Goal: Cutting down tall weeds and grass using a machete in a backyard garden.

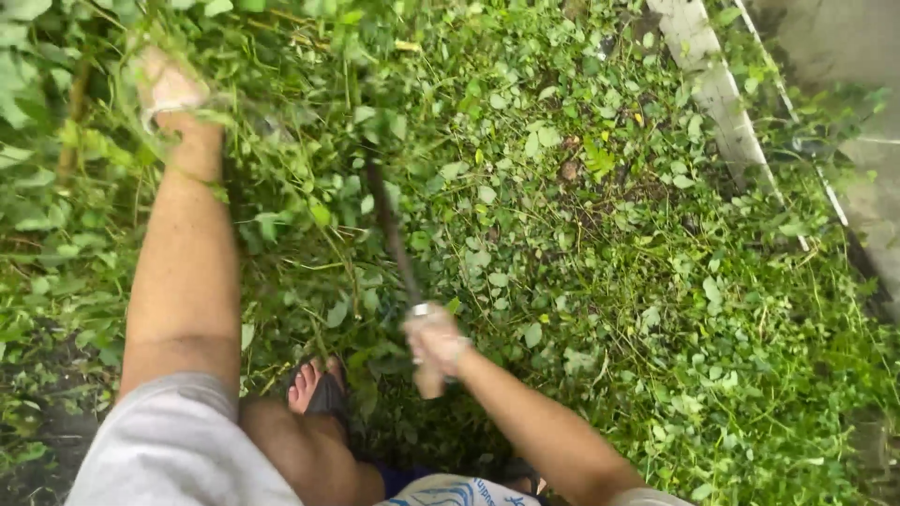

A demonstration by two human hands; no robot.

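1. The left hand (167,86) is up at the far left, closed around a bunch of leafy green stems (272,122) that spill to its right; the fingers are blurred but curl into the foliage
2. The right hand (433,342) sits lower and nearer the body, fist wrapped tight on the pale handle (429,379) of a long dark blade (389,230); the butt of the handle sticks out below the fist
3. The blade runs up and slightly left from the right hand, its tip reaching toward the stems held by the left hand; hand and blade are both motion-blurred
4. Between the two hands lies a tangle of thin stems and shadowed leaves, with little open room; to the right of the right hand the ground cover (600,244) is low and flatter
5. Just below and left of the right hand, a bare foot in a dark sandal (317,386) stands among the weeds, close to the blade's handle
6. Far beyond the right hand, at the upper right, a pale concrete edging (717,89) runs diagonally, with thin light lines beside it and a grey paved surface (844,47) past them
7. The ground cover is dense, made of small rounded leaves, soft and uneven, with a few yellow and brown leaves mixed in
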